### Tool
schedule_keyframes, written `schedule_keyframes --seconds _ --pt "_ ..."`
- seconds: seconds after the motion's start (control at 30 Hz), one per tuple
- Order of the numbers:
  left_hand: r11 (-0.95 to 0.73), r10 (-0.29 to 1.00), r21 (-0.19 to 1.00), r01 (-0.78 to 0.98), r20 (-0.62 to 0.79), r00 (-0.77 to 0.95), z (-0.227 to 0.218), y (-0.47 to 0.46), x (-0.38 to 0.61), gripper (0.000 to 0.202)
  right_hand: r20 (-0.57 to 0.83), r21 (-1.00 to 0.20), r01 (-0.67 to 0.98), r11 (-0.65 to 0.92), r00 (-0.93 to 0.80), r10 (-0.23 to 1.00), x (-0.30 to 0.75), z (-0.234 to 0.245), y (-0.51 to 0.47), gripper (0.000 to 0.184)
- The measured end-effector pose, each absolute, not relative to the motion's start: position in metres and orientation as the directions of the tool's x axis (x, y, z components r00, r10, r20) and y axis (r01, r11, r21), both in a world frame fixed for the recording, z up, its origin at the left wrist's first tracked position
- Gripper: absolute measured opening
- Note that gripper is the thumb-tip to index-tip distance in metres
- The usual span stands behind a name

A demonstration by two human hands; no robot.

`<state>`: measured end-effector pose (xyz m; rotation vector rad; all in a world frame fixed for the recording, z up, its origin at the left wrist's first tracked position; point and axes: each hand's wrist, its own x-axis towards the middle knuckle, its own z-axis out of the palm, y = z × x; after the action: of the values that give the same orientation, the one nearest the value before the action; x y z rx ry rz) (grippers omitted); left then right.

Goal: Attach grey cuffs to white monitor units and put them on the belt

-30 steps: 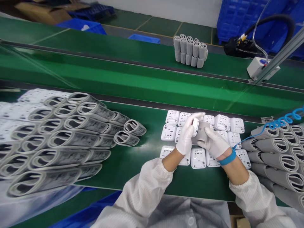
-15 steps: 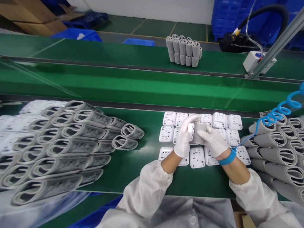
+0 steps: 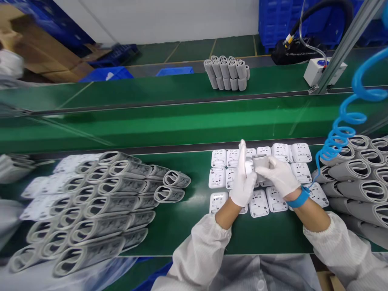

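Note:
Both my hands wear white gloves and meet over the rows of white plastic devices. My left hand [image 3: 244, 180] stands upright, its fingers stretched, with a small white device [image 3: 249, 166] held against its palm side. Joined closely to that device is a grey rolled cuff [image 3: 260, 163], which my right hand [image 3: 280, 176] pinches between thumb and fingers. A blue wrist strap [image 3: 298, 198] with a coiled cord circles my right wrist. Under and around the hands lie several flat white devices [image 3: 259, 203], their recessed sides up. My gloves cover part of the held cuff.
Piles of grey rolled cuffs lie at the left [image 3: 118, 204] and right [image 3: 357, 180]. More rolled cuffs [image 3: 227, 72] stand on the raised shelf beyond the green bench [image 3: 176, 230]. The coiled blue cord [image 3: 341, 133] hangs at the right, near a metal post [image 3: 345, 44].
The camera view has shifted, moving the bench contents across the picture. My left fingers are straighter and point up. Both hands stay on the device and cuff.

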<state>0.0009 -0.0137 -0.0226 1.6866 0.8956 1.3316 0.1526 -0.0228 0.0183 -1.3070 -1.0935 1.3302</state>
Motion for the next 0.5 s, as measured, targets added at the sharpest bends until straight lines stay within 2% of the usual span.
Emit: schedule_keyframes --seconds 0.13,0.23,0.3,0.37,0.5 --pt "-0.248 0.934 0.969 0.006 0.238 0.268 -0.031 -0.012 0.002 0.069 -0.03 -0.988 0.152 -0.042 0.079 0.996 0.162 0.019 -0.019 0.046" --pt "-0.08 0.961 0.996 0.035 0.068 0.267 -0.032 -0.006 0.002 0.067 0.13 -0.923 0.363 0.124 -0.009 0.991 0.171 0.019 -0.016 0.049" --pt "0.025 0.969 0.999 0.033 -0.033 0.246 -0.029 -0.001 0.002 0.067 0.187 -0.866 0.453 0.212 -0.099 0.977 0.178 0.017 -0.014 0.052" --pt "0.089 0.964 0.996 0.004 -0.088 0.25 -0.025 0.003 0.003 0.062 0.216 -0.815 0.512 0.273 -0.169 0.962 0.184 0.014 -0.013 0.051" --pt "0.153 0.935 0.98 -0.126 -0.102 0.34 -0.017 0.008 0.003 0.054 0.278 -0.697 0.603 0.388 -0.272 0.921 0.191 0.017 -0.015 0.048"
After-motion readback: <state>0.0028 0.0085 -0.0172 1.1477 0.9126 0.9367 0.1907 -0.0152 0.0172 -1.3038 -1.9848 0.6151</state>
